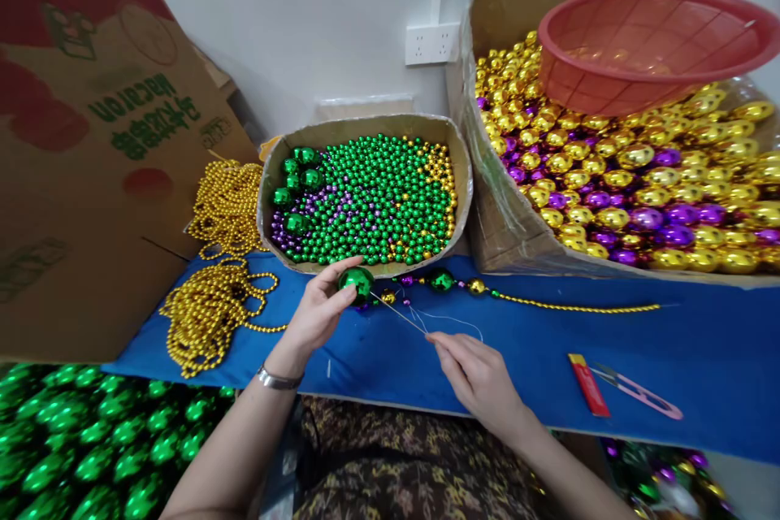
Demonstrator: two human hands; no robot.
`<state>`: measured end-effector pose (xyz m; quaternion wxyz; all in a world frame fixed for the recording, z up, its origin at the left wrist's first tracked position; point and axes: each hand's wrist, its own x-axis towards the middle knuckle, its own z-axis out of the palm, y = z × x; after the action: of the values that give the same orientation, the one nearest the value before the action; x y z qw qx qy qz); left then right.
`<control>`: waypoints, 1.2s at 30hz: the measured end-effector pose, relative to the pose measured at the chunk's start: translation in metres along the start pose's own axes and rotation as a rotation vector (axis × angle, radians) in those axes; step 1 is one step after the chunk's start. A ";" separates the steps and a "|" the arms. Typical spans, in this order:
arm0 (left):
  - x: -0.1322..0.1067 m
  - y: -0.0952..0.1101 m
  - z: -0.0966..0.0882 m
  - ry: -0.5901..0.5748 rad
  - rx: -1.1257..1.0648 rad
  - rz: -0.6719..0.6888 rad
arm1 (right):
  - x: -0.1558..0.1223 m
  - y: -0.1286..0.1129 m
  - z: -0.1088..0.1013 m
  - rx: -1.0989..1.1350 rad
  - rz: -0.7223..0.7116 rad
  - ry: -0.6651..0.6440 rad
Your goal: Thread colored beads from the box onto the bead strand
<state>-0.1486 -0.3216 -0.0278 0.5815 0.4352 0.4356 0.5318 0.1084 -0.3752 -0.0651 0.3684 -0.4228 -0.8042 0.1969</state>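
Observation:
My left hand (317, 313) pinches a large shiny green bead (357, 283) just above the blue table cover (700, 341). My right hand (475, 374) is closed on a thin needle (399, 314) with white thread (451, 318), its tip pointing at the green bead. A partly strung strand (548, 305) runs right from the bead: small gold and purple beads, another green bead, then a long gold chain. Directly behind sits a cardboard tray (463, 179) full of small green, purple and gold beads.
Piles of gold bead strands (213, 309) lie at left beside a big cardboard box (79, 138). At right, a carton of large gold and purple beads (639, 187) holds a red plastic basket (652, 41). A red lighter (588, 383) and pink snips (646, 396) lie on the cover. Green beads (91, 439) fill the lower left.

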 end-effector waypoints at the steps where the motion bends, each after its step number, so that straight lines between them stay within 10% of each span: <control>1: 0.000 0.000 0.001 -0.003 0.010 0.002 | 0.000 0.000 0.000 -0.001 -0.003 0.000; 16: 0.002 -0.002 0.001 -0.001 0.194 0.157 | -0.005 0.015 -0.001 -0.307 -0.132 0.010; 36: -0.009 -0.023 0.037 -0.038 0.090 0.083 | 0.003 0.009 0.011 -0.118 -0.074 0.033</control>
<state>-0.1077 -0.3333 -0.0406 0.5469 0.4889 0.4294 0.5269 0.1034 -0.3679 -0.0765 0.3632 -0.4169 -0.8233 0.1282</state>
